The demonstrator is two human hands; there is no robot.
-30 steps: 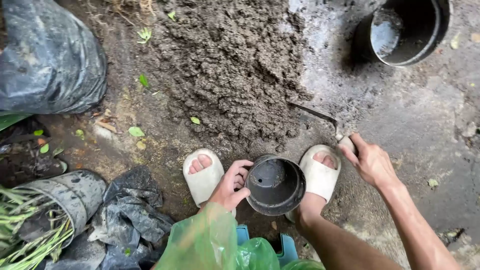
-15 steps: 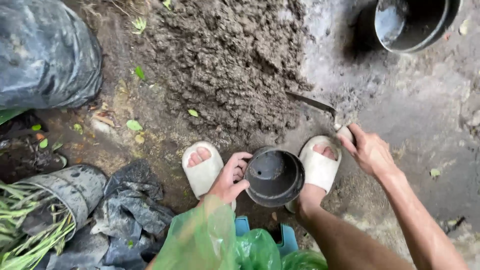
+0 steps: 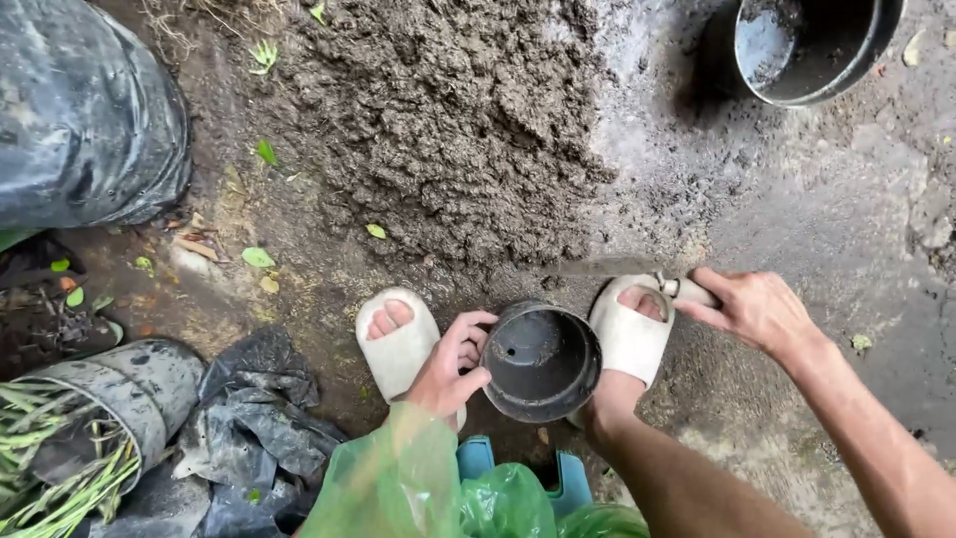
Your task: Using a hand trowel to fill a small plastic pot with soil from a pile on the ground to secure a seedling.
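Pot (image 3: 543, 361), black and tilted between two sandalled feet, is being pinched at its rim by the left hand (image 3: 450, 364); the right hand (image 3: 759, 309) is clenching a trowel (image 3: 637, 274), so soil (image 3: 458, 120) is likely spilling past the narrow mouth.

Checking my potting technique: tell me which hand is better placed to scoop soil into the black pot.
Probably the right hand: it grips the trowel, whose blade lies by the soil pile. The left hand is busy tilting the black pot by its rim.
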